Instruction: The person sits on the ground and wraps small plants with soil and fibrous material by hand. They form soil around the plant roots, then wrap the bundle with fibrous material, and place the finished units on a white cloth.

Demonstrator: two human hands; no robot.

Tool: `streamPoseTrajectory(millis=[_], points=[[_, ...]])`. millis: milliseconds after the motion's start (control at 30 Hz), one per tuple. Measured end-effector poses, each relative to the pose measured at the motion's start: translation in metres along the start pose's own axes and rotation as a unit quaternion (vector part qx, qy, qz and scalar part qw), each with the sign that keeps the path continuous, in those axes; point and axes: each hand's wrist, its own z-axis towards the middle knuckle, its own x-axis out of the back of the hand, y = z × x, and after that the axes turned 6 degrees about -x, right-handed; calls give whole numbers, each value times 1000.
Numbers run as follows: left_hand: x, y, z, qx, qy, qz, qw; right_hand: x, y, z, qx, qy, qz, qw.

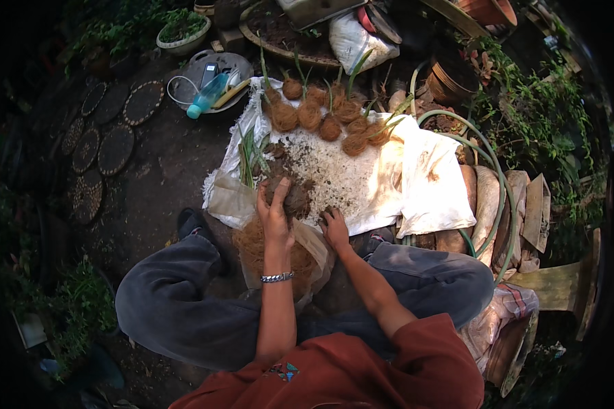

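My left hand [276, 212] is closed around a dark clump of moist soil [275, 188], its thumb on top. Palm down, my right hand [336, 230] rests at the near edge of a white woven sack [332, 174], fingers slightly apart, with dark soil at the fingertips. More loose soil [299, 197] lies on the sack just beyond the left hand. Long green leaves of a plant [246, 156] lie to its left. Below my hands, between my legs, sits an open plastic bag [314, 240] of brown coconut fibre [248, 243].
Several fibre-wrapped root balls [309, 115] with upright leaves stand along the sack's far side. At the upper left, a round tray [187, 82] holds a bluish bottle [212, 94]. A green hose [504, 204] curves along the right, beside filled bags [488, 214]. Round stepping stones [116, 150] lie left.
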Motion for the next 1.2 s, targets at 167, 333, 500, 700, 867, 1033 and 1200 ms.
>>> streamPoseTrajectory(millis=[167, 333, 500, 700, 867, 1033, 1200], points=[[-5, 4, -2, 9, 6, -1, 1000, -3, 11, -3, 18, 24, 5, 1000], [-4, 1, -2, 7, -2, -1, 1000, 0, 15, -5, 46, 42, 7, 998], [-7, 1, -4, 12, 0, -5, 1000, 9, 14, -4, 47, 40, 30, 998], [-5, -4, -2, 4, -3, 19, 1000, 19, 8, 20, -39, 103, 107, 988], [-13, -3, -6, 18, 6, 8, 1000, 14, 23, 25, -23, 30, 32, 999], [-10, -4, -4, 18, 0, 2, 1000, 8, 19, 13, -32, -8, 12, 999], [-11, -3, -5, 28, 2, 2, 1000, 10, 27, 5, 10, -4, 25, 1000]])
